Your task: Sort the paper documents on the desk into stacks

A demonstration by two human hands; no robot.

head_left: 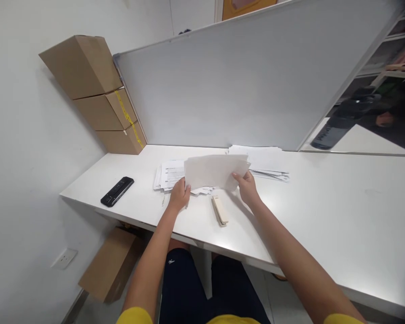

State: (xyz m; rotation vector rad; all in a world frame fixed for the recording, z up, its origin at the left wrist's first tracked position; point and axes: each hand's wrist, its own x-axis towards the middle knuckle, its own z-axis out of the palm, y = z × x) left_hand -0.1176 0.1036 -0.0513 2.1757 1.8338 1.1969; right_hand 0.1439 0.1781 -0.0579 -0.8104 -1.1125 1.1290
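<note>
Between my two hands, sheets of paper [211,172] are held up and tilted above the desk, with their blank side facing me. My left hand [180,194] is closed on their left edge, and my right hand [246,185] pinches the lower right part with the thumb in front. Behind the held sheets lies a loose pile of printed papers [170,173], partly covered. A second paper stack [265,158] lies beyond my right hand, by the divider. A cream stapler [219,210] rests on the desk below the sheets, touched by neither hand.
On the left of the white desk [324,216] lies a black phone [117,191]. Cardboard boxes [101,103] are stacked at the back left corner against a grey divider [222,94]. Beyond it at right stands a dark bottle [340,119]. Another box [110,265] sits below the desk.
</note>
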